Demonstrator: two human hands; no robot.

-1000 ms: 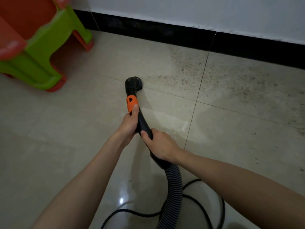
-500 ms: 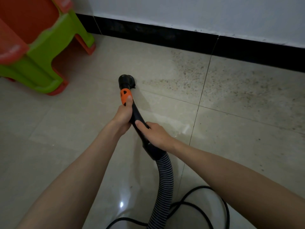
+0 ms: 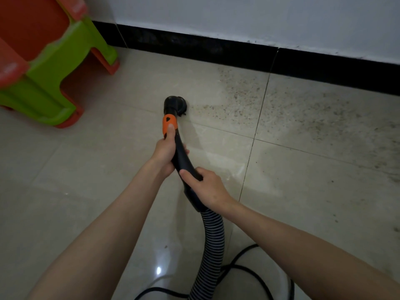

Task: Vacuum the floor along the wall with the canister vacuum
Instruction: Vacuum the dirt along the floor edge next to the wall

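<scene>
Both hands clamp a curved black plastic vacuum handle [image 3: 183, 158]: left hand [image 3: 165, 153] near its orange collar [image 3: 170, 124], right hand [image 3: 208, 188] above the ribbed hose [image 3: 211, 245]. The round black nozzle [image 3: 175, 105] sits on speckled beige floor tile [image 3: 238, 109].

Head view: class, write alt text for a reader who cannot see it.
Both hands grip a black vacuum wand, left hand ahead of right hand, its nozzle at the edge of gritty dirt beside the black skirting. A green-and-orange stool stands left.

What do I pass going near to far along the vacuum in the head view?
Striped hose → right hand → left hand → orange collar → black nozzle → black baseboard → white wall.
</scene>
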